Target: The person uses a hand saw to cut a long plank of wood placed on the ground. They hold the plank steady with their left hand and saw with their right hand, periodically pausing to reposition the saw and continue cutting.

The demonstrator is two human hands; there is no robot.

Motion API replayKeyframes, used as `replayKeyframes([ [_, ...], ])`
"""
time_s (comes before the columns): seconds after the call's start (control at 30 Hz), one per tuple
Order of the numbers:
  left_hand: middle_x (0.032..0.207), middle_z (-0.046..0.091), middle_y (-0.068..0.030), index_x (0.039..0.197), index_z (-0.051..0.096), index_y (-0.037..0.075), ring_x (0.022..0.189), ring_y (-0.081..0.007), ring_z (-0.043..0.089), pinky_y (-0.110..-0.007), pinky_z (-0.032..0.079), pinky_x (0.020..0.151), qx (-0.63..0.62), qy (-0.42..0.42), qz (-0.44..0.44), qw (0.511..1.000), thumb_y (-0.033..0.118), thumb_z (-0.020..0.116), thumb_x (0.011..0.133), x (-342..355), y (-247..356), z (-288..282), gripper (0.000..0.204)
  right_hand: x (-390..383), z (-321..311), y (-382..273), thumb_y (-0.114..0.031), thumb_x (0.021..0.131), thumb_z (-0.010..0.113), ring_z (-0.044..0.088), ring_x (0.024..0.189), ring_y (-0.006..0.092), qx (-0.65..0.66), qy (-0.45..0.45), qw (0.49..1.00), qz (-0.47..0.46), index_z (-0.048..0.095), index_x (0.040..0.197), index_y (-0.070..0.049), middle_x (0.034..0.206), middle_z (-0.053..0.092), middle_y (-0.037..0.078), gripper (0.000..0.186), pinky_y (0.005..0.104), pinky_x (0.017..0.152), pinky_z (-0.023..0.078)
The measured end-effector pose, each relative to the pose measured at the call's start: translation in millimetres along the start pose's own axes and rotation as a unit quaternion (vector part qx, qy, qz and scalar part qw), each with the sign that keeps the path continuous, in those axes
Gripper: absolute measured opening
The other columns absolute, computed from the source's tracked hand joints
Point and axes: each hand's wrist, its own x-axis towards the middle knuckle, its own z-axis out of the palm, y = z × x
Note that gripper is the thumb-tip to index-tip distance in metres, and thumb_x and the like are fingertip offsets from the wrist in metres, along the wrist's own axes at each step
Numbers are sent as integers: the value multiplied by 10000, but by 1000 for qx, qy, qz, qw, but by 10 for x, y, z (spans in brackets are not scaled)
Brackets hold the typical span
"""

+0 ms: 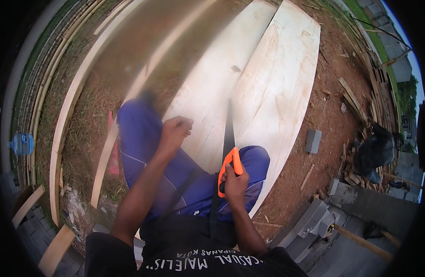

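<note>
My right hand (pixel 235 183) is wrapped round the orange handle of a handsaw (pixel 228 134). The saw's dark blade points away from me, its far end at the lower end of a long cut in a pale plywood sheet (pixel 272 87). Beyond the blade, the cut divides the sheet into a left and a right part, with a dark gap at the far end. My left hand (pixel 176 132) hovers above the left part near my left knee, fingers curled in and nothing seen in them. My legs in blue trousers are bent over the sheet.
Long timber battens (pixel 67 120) lie on the grass to the left, with a blue water jug (pixel 22 144) farther out. On the right are a grey block (pixel 313 141), scrap wood (pixel 353 99) and another person (pixel 376 150) crouching. Concrete blocks (pixel 309 217) stand at the lower right.
</note>
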Motion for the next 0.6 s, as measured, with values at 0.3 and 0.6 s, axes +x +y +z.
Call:
replayKeyframes([
  [0.3,884,700,-48,1018,736,-13,797,-129,654,-293,526,771,-12,0,-2,1000,253,703,1001,25,-65,-47,268,-134,160,-94,-100,1040,594,533,586,80,9,49,999,7,642,1129,37,715,559,7,171,278,552,469],
  [0.6,901,700,-52,1029,735,-3,807,-131,660,-293,528,777,-16,0,-6,1000,264,700,1005,78,-32,-122,270,-144,216,-99,-94,1037,598,547,630,89,17,19,1000,8,619,1113,23,725,559,10,141,280,602,492],
])
